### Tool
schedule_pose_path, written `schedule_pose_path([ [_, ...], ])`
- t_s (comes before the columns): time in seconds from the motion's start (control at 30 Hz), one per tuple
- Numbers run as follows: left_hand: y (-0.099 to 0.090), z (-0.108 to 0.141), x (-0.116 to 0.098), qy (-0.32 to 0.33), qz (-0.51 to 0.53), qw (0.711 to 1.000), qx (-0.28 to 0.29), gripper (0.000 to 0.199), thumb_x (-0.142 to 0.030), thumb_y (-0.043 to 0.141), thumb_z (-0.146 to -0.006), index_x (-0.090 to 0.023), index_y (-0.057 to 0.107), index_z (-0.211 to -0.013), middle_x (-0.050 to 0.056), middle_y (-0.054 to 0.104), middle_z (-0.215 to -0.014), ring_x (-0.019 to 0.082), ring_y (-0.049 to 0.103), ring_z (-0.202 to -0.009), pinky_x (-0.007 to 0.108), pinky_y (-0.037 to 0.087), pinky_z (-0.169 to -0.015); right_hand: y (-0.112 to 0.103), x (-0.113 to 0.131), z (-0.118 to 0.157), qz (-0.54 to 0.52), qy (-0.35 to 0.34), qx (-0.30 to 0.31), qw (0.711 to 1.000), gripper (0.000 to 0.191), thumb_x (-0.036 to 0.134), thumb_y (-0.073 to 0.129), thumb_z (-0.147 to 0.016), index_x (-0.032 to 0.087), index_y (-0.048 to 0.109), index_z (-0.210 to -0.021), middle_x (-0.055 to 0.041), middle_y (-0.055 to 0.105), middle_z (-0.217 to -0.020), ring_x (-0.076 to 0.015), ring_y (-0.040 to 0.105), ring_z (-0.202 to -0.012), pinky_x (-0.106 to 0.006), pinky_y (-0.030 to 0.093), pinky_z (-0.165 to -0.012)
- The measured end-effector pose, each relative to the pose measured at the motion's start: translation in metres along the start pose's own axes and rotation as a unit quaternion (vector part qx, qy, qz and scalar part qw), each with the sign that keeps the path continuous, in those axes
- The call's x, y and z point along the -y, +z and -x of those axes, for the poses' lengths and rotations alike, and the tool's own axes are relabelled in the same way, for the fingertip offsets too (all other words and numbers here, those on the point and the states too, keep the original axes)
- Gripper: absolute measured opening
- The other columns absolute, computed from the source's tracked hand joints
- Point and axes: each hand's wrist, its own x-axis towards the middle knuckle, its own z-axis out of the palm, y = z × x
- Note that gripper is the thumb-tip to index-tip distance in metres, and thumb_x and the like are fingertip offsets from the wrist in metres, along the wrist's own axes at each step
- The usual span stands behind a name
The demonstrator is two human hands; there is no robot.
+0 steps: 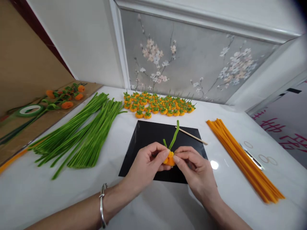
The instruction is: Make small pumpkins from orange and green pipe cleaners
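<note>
Between my hands is a small orange pipe-cleaner pumpkin [169,159], held above a black mat [146,134]. A green pipe cleaner [174,137] rises from its top, one end long and the other short. My left hand [150,163] pinches the pumpkin from the left with thumb and fingers. From the right, my right hand [195,166] closes its thumb and fingertips at the pumpkin's edge; what exactly lies between them is partly hidden. A thin wooden stick [192,135] rests across the mat's far right corner.
Many finished pumpkins [155,105] stand at the back. Green pipe cleaners [88,137] lie left, orange ones [242,156] right, beside tweezers [253,156] and rubber bands [263,158]. Cardboard [91,89] at far left carries green tape [30,110] and an orange-fruited stem [64,97].
</note>
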Motion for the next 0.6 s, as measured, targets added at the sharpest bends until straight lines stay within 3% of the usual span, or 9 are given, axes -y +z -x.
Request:
schedule_pose_path([
  [0.17, -0.003, -0.004, 0.001, -0.005, 0.027, 0.999, -0.022, 0.027, -0.04, 0.066, -0.081, -0.014, 0.06, -0.08, -0.001, 0.06, -0.077, 0.008, 0.059, -0.069, 0.022, 0.056, -0.07, 0.004, -0.003, 0.002, -0.037, 0.0, 0.041, 0.998, 0.016, 0.024, 0.06, -0.086, 0.023, 0.075, -0.092, -0.0078, 0.068, -0.102, -0.0197, 0.066, -0.091, -0.031, 0.058, -0.077],
  [0.37, -0.006, -0.009, 0.0, -0.01, 0.029, 0.999, -0.025, 0.026, -0.04, 0.065, -0.082, -0.014, 0.062, -0.081, -0.001, 0.061, -0.078, 0.008, 0.059, -0.069, 0.018, 0.054, -0.067, 0.0, -0.01, -0.004, -0.03, 0.01, 0.052, 0.998, 0.019, 0.025, 0.06, -0.086, 0.023, 0.073, -0.099, -0.0082, 0.066, -0.106, -0.0187, 0.066, -0.092, -0.031, 0.058, -0.077],
  [0.5, -0.006, -0.013, -0.003, -0.011, -0.018, 0.999, -0.036, 0.028, -0.042, 0.066, -0.08, -0.014, 0.063, -0.084, 0.001, 0.062, -0.075, 0.01, 0.059, -0.064, 0.021, 0.054, -0.059, -0.004, -0.013, -0.008, 0.064, -0.06, 0.036, 0.995, 0.036, 0.019, 0.061, -0.083, 0.023, 0.062, -0.119, -0.009, 0.061, -0.112, -0.0154, 0.064, -0.084, -0.028, 0.057, -0.073],
  [0.6, -0.003, -0.015, -0.007, -0.011, -0.043, 0.998, -0.037, 0.03, -0.042, 0.066, -0.079, -0.013, 0.063, -0.081, 0.001, 0.06, -0.072, 0.01, 0.056, -0.062, 0.019, 0.052, -0.053, -0.002, -0.013, -0.009, 0.096, -0.128, 0.054, 0.986, 0.034, 0.015, 0.06, -0.084, 0.022, 0.062, -0.117, -0.008, 0.063, -0.11, -0.0169, 0.064, -0.09, -0.029, 0.057, -0.078],
])
